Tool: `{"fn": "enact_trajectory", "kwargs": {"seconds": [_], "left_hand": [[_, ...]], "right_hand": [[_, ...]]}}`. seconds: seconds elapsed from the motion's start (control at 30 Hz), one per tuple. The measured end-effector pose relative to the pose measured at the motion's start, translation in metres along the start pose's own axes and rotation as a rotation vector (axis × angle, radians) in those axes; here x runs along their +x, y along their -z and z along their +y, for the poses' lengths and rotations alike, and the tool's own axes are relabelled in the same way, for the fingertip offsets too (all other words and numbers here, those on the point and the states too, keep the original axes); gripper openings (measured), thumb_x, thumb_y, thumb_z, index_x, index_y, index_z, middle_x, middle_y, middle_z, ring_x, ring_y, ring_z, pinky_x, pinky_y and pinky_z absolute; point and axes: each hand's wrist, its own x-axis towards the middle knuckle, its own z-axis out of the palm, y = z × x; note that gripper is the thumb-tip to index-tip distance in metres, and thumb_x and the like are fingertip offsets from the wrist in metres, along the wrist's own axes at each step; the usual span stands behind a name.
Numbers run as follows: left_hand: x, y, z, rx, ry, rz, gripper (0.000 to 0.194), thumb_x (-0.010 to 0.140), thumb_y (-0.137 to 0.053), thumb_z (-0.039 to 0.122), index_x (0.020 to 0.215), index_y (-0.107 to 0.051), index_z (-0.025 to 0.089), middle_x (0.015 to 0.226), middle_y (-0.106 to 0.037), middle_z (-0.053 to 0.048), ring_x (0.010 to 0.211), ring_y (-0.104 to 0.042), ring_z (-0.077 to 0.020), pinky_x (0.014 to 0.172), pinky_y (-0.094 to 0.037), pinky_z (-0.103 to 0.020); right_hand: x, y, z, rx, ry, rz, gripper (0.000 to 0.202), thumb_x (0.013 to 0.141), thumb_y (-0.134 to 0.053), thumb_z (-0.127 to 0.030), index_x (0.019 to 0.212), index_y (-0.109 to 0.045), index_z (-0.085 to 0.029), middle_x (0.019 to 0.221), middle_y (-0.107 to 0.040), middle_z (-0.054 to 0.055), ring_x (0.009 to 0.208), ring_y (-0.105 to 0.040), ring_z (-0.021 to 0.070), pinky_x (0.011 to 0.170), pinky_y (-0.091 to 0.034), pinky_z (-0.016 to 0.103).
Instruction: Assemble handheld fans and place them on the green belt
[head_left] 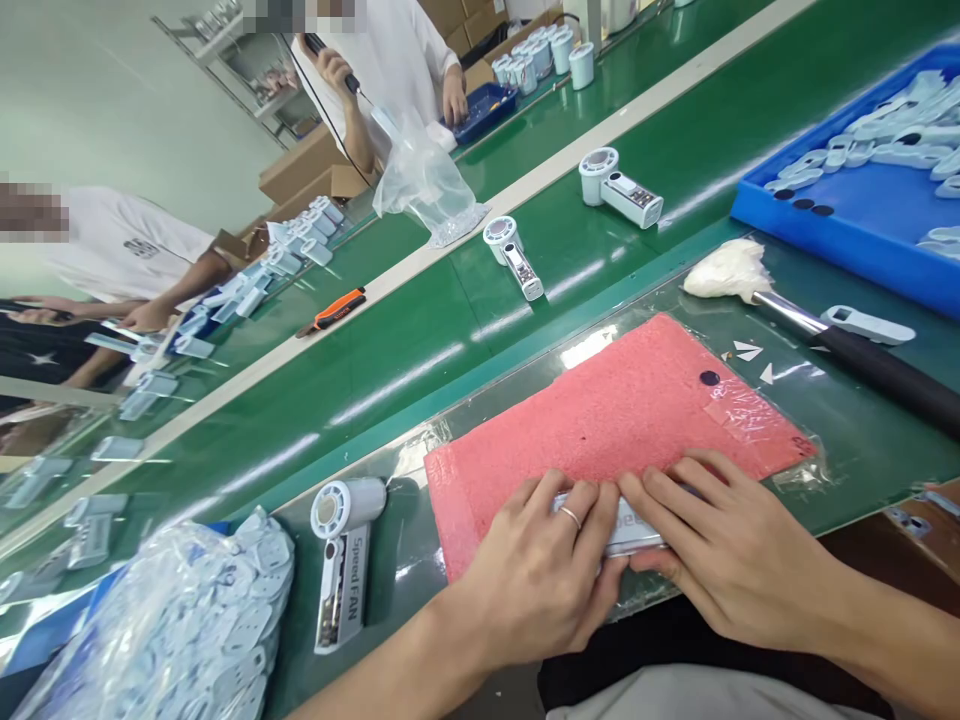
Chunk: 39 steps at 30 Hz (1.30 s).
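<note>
Both my hands grip one light-blue handheld fan (628, 528) on the near edge of a red foam mat (570, 420). My left hand (544, 570), with a ring on one finger, wraps its left part. My right hand (720, 545) presses its fingers along the right part. Only a strip of the fan body with grey lettering shows between the hands; the rest is hidden. A black round disc (709, 378) lies on the mat's far right. Left of the mat lies another handheld fan (346, 565) marked "Speed FAN", its inner parts exposed.
Two more fans (514, 258) (621, 190) lie on the green belt (420, 350). A blue tray (840, 225) of light-blue parts stands right, near a black-handled tool with a white wrapped head (727, 270). A bag of parts (202, 620) sits left. Co-workers (375, 80) work across the belt.
</note>
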Motion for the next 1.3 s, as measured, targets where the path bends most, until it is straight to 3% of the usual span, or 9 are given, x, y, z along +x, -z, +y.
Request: {"fn": "enact_trajectory", "kwargs": {"seconds": [0.33,0.5,0.57,0.7,0.8,0.9,1.03,1.2,1.3], "left_hand": [[0.002,-0.001,-0.004,-0.113,0.019,-0.009,0.041,0.102,-0.054,0.027,0.134,-0.058,0.002,0.105,-0.074,-0.016,0.086,-0.064,-0.0293,0.064,-0.063,-0.043],[0.001,0.007,-0.006,-0.237,0.135,-0.058,0.048,0.094,-0.063,0.026,0.14,-0.057,0.014,0.12,-0.074,-0.013,0.1,-0.066,-0.03,0.075,-0.065,-0.046],[0.001,0.011,-0.009,-0.222,0.199,0.027,0.05,0.093,-0.067,0.027,0.142,-0.056,0.021,0.131,-0.071,-0.012,0.113,-0.065,-0.0317,0.091,-0.064,-0.053],[0.011,0.008,-0.022,-0.342,0.505,0.477,0.078,0.092,-0.08,0.04,0.157,-0.038,0.027,0.154,-0.056,-0.015,0.135,-0.059,-0.0315,0.116,-0.051,-0.06],[0.026,-0.006,-0.029,-0.729,0.672,0.458,0.085,0.096,-0.077,0.044,0.162,-0.026,0.028,0.154,-0.057,-0.016,0.128,-0.066,-0.0268,0.114,-0.055,-0.057],[0.042,-0.023,-0.028,-1.049,0.613,0.317,0.065,0.1,-0.071,0.036,0.154,-0.038,0.024,0.15,-0.061,-0.017,0.132,-0.066,-0.027,0.116,-0.054,-0.056],[0.052,-0.036,-0.021,-1.235,0.56,0.373,0.05,0.101,-0.071,0.032,0.144,-0.049,0.023,0.143,-0.067,-0.015,0.135,-0.065,-0.0289,0.12,-0.051,-0.06],[0.053,-0.039,-0.014,-1.2,0.536,0.442,0.061,0.105,-0.066,0.039,0.156,-0.036,0.025,0.128,-0.072,-0.012,0.116,-0.071,-0.0258,0.11,-0.058,-0.056],[0.048,-0.038,-0.014,-1.123,0.538,0.46,0.054,0.107,-0.061,0.04,0.153,-0.038,0.024,0.137,-0.067,-0.013,0.128,-0.066,-0.027,0.114,-0.056,-0.055]], "right_hand": [[0.005,0.001,0.003,0.024,-0.018,0.019,0.041,0.11,-0.045,-0.031,0.13,-0.063,-0.001,0.104,-0.066,0.014,0.089,-0.049,0.0266,0.083,-0.038,0.044],[0.006,0.01,0.006,0.061,-0.049,-0.028,0.04,0.109,-0.044,-0.028,0.137,-0.059,-0.004,0.108,-0.069,0.013,0.089,-0.056,0.0268,0.078,-0.044,0.044],[0.011,0.015,0.006,0.145,-0.152,0.002,0.035,0.11,-0.046,-0.027,0.136,-0.059,-0.01,0.11,-0.069,0.012,0.091,-0.061,0.0258,0.076,-0.048,0.042],[0.029,0.019,0.007,0.48,-0.558,0.08,0.031,0.11,-0.054,-0.044,0.13,-0.06,-0.023,0.108,-0.073,0.008,0.087,-0.07,0.0216,0.069,-0.056,0.033],[0.039,0.012,0.01,0.651,-0.744,0.115,0.041,0.108,-0.053,-0.056,0.136,-0.058,-0.026,0.114,-0.075,0.008,0.094,-0.074,0.0235,0.075,-0.062,0.035],[0.037,0.002,0.012,0.694,-0.759,0.117,0.045,0.107,-0.055,-0.057,0.14,-0.057,-0.026,0.125,-0.075,0.009,0.103,-0.075,0.025,0.083,-0.064,0.038],[0.029,-0.004,0.012,0.694,-0.763,0.158,0.047,0.107,-0.058,-0.054,0.146,-0.056,-0.027,0.137,-0.072,0.009,0.113,-0.075,0.0259,0.094,-0.065,0.041],[0.027,-0.005,0.012,0.747,-0.71,0.126,0.052,0.109,-0.055,-0.048,0.155,-0.052,-0.027,0.149,-0.066,0.012,0.135,-0.067,0.0297,0.109,-0.061,0.048],[0.024,-0.005,0.013,0.78,-0.636,0.089,0.057,0.108,-0.057,-0.043,0.162,-0.047,-0.028,0.155,-0.061,0.013,0.14,-0.063,0.0312,0.113,-0.059,0.05]]}}
